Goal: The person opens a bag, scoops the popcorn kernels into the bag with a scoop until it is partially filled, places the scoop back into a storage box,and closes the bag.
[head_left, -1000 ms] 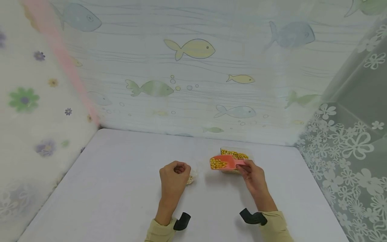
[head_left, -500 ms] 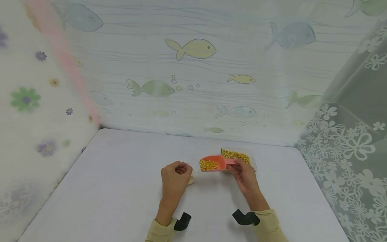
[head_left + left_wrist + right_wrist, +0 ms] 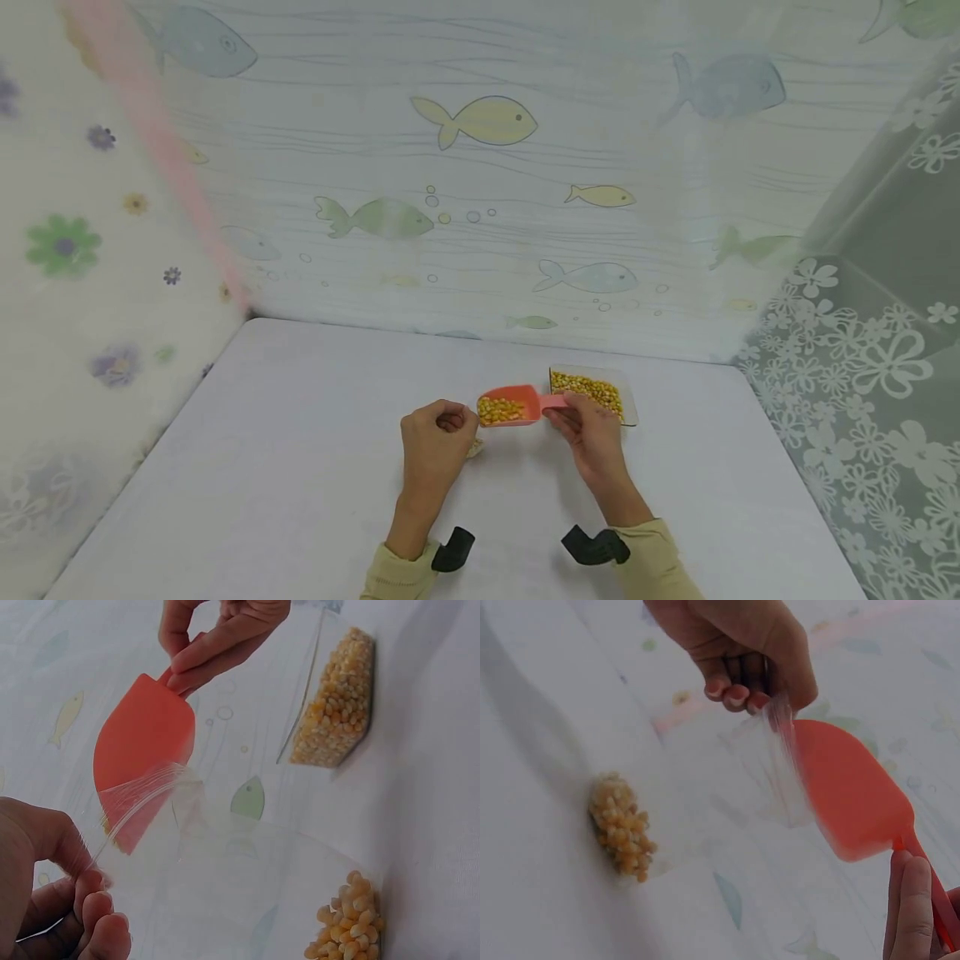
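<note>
Pinching the slim handle of a coral scoop point(image 3: 532, 404), the right hand point(image 3: 592, 437) holds it above the white tabletop point(image 3: 322, 417), whose rear edge lies well beyond the scoop and whose smooth surface spreads wide to its left. Just left of the scoop, the left hand point(image 3: 438, 442) pinches the rim of a clear, wrinkled plastic bag point(image 3: 765, 772); the scoop's lip overlaps the film, whether inside the mouth or merely against it I cannot tell. Glossy yellow kernels point(image 3: 501, 410) fill the scoop's front. More lie low in the bag, beneath the scoop, and in a straight-sided transparent box point(image 3: 630, 408), right of the scoop and apart from it
</note>
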### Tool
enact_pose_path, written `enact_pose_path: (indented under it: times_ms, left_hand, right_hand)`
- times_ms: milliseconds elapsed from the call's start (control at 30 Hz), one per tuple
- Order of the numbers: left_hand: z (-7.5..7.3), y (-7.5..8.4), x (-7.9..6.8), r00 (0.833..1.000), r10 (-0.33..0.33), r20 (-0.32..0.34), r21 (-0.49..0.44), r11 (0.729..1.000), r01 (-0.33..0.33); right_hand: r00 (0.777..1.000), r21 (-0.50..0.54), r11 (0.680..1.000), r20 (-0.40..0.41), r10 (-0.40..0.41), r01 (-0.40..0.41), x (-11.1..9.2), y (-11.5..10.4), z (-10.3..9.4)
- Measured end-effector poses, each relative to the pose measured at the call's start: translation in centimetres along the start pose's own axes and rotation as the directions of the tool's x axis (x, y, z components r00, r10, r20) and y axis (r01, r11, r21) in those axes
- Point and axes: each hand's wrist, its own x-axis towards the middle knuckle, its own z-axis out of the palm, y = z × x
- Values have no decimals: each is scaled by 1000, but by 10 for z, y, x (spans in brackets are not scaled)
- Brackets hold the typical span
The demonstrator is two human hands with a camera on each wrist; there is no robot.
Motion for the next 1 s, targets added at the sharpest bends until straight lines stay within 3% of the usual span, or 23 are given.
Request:
enact_pose_path:
  times_ms: [233, 367, 633, 1000]
  left_hand:
    - [0, 0, 0, 1000, -10, 7, -12, 1000, 10]
    - [0, 0, 0, 1000, -10, 11, -16, 1000, 10]
    - [-1, 1, 1, 1000, -2, 12, -46, 999, 2]
    - [-1, 0, 0, 1000, 4, -4, -57, 998, -5]
  right_hand:
    - [999, -62, 998, -13, -31, 31, -2, -2, 9]
    - [997, -151, 985, 3, -80, 80, -4, -4, 13]
    - [961, -329, 904, 116, -249, 274, -15, -10, 21]
    - [887, -415, 785, 259, -382, 459, -26, -16, 30]
